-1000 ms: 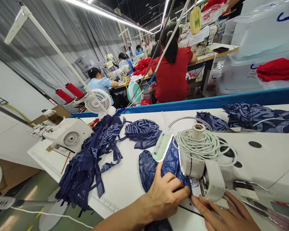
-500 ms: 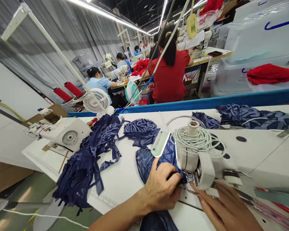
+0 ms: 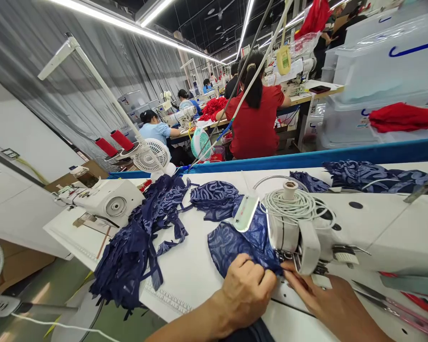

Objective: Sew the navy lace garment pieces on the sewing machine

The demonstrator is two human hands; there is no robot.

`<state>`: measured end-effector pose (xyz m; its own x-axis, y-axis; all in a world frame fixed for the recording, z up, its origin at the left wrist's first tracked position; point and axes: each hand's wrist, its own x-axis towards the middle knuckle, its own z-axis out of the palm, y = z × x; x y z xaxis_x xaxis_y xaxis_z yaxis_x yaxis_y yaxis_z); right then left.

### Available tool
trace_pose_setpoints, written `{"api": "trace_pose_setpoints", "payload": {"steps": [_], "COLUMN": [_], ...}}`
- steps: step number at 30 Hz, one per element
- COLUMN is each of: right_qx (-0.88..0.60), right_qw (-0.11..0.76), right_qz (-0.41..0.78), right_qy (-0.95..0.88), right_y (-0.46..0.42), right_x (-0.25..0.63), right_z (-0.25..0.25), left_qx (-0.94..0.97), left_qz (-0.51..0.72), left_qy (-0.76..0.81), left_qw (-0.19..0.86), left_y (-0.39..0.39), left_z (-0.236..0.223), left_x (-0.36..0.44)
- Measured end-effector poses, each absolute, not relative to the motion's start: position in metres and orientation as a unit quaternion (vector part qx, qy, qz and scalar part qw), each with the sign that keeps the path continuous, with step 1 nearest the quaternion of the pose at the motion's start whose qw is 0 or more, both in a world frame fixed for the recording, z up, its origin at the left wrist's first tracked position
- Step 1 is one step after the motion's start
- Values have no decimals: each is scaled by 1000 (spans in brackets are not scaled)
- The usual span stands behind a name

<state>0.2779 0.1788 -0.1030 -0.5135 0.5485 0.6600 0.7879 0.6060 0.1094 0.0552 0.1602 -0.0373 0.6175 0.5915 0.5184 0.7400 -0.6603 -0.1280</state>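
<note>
A piece of navy patterned fabric point(image 3: 235, 242) lies on the white table point(image 3: 192, 266) under the head of a white sewing machine point(image 3: 342, 232). My left hand point(image 3: 246, 289) pinches the fabric's near edge just left of the needle area. My right hand point(image 3: 321, 299) lies flat on the machine bed, its fingertips touching the same edge at the presser foot, which is partly hidden. A coil of white cable point(image 3: 296, 204) sits on top of the machine head.
A heap of navy fabric strips point(image 3: 142, 242) hangs over the table's left edge, with another folded piece point(image 3: 216, 197) behind. More navy fabric point(image 3: 371, 173) lies at the back right. A second white machine point(image 3: 107, 202) stands left. Co-workers point(image 3: 257, 109) sit sewing beyond a blue rail point(image 3: 306, 156).
My left hand has slid back toward me and bunched its fingers on the fabric edge. My right hand's fingertips have moved in to the presser foot. The view has tilted slightly.
</note>
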Motion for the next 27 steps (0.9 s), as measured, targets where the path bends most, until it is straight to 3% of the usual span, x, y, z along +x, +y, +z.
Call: {"api": "trace_pose_setpoints", "payload": {"steps": [8,16,27], "right_qx": [-381,-389,-394], "right_qw": [260,246,249], "right_qz": [-257,-287,-276], "right_qy": [-849,-840,-841], "right_y": [181,179,177], "right_x": [282,278,274], "right_z": [-116,-110,-98], "left_qx": [-838,-850,-828], "left_qz": [-226,-267,-315], "left_qy": [-468,-406,-453], "left_qw": [168,203,99], "left_y": [163,168,177], "left_z": [-19,-33,-37], "left_x": [72,76,71]}}
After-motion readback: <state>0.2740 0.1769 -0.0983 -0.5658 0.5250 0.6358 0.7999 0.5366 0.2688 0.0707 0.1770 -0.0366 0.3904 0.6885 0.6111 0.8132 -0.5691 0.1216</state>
